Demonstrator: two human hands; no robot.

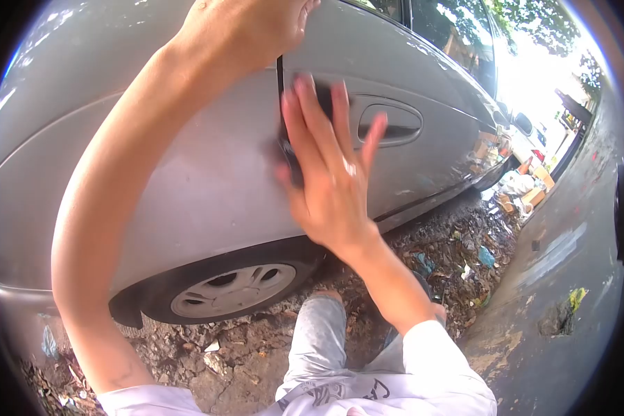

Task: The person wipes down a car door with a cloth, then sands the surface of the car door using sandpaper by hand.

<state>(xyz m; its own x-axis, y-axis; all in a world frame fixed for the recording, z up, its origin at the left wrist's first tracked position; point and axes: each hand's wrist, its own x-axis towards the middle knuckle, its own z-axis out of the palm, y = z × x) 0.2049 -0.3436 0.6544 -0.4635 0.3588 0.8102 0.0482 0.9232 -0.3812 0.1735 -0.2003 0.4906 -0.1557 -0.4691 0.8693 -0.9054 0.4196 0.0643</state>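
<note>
My right hand (329, 166) lies over a black pad (324, 97) on the grey car's side, beside the door gap. Its fingers are spread across the pad, with the thumb at the pad's left edge. Motion blurs the fingertips, and the hand covers most of the pad, so its exact kind is not plain. To the right of the fingers is the door handle (390, 126). My left hand (260, 24) is bent against the upper part of the car (187, 194) at the top edge of the view. Its fingers are mostly hidden or cut off.
Below the panel is the rear wheel (234, 291). Damp ground with leaves and litter (457, 267) runs between the car and a grey wall (534, 305) on the right. Boxes and bags (523, 186) are piled further along, near another parked car (527, 135).
</note>
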